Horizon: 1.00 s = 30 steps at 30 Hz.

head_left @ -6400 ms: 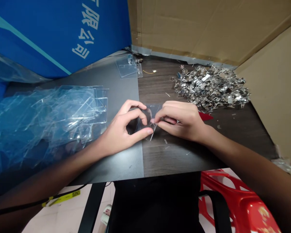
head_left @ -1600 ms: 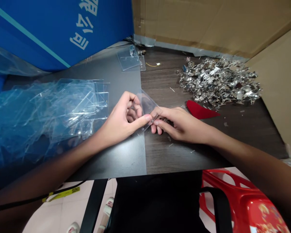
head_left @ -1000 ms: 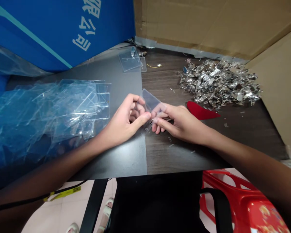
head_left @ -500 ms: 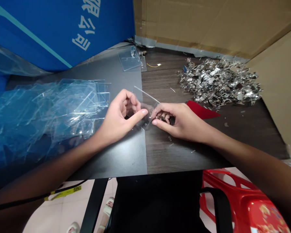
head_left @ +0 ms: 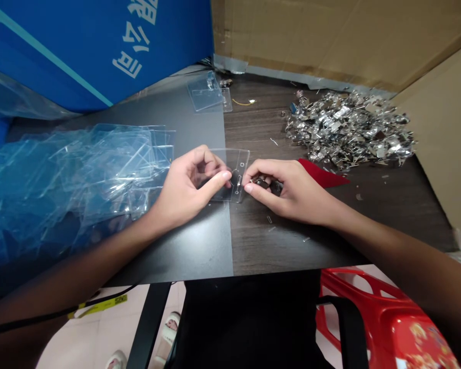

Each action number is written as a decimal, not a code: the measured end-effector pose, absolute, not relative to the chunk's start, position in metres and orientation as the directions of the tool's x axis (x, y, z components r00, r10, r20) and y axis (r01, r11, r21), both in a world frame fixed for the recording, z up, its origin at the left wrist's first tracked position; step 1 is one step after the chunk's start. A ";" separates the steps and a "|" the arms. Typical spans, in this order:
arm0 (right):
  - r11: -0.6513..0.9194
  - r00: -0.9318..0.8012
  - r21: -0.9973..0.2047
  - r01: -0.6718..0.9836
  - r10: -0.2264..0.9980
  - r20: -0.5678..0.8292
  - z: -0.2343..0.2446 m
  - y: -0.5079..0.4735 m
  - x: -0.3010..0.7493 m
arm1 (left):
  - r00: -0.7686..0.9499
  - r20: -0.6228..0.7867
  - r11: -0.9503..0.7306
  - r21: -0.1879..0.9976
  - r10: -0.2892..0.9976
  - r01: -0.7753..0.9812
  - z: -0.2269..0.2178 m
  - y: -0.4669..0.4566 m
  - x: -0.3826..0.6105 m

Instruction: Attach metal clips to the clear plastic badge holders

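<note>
Fingers (head_left: 223,176) of the left hand (head_left: 188,184) pinch a clear, rectangular plastic sleeve (head_left: 232,159) with a slotted edge (head_left: 245,166), held over the dark wood-grain tabletop (head_left: 276,256) between both hands. Fingers of the right hand (head_left: 286,185) curl around a small shiny metal piece (head_left: 260,182), mostly hidden, just beside that edge; whether it touches the sleeve cannot be told. The sleeve looks light, slick and bendable, likely easiest to grip near its slot, where it should flex least; the metal piece seems stiff, best pinched by its body.
</note>
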State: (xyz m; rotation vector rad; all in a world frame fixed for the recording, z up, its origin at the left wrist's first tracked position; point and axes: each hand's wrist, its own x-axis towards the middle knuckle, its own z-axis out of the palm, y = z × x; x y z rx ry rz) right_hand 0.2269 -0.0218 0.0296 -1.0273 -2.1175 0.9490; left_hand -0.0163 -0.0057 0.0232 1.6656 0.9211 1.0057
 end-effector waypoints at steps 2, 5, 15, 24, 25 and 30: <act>0.446 -0.530 -0.803 0.396 0.825 0.197 0.030 -0.022 0.227 | 0.428 0.177 -0.236 0.968 0.886 0.088 0.026 -0.006 -0.016; 0.439 -0.538 -0.818 0.372 0.820 0.196 0.031 -0.022 0.227 | 0.508 0.126 -0.170 0.985 0.852 0.040 0.027 -0.008 -0.015; 0.476 -0.588 -0.817 0.324 0.778 0.221 0.033 -0.023 0.226 | 0.553 0.117 -0.150 0.989 0.825 0.014 0.027 -0.011 -0.015; 0.455 -0.564 -0.820 0.347 0.800 0.205 0.029 -0.022 0.225 | 0.450 0.206 -0.290 0.949 0.869 0.127 0.025 -0.009 -0.014; 0.453 -0.563 -0.822 0.345 0.801 0.205 0.029 -0.022 0.225 | 0.443 0.217 -0.300 0.946 0.870 0.125 0.024 -0.010 -0.014; 0.483 -0.555 -0.800 0.357 0.798 0.235 0.028 -0.024 0.225 | 0.414 0.286 -0.350 0.933 0.864 0.086 0.022 -0.011 -0.013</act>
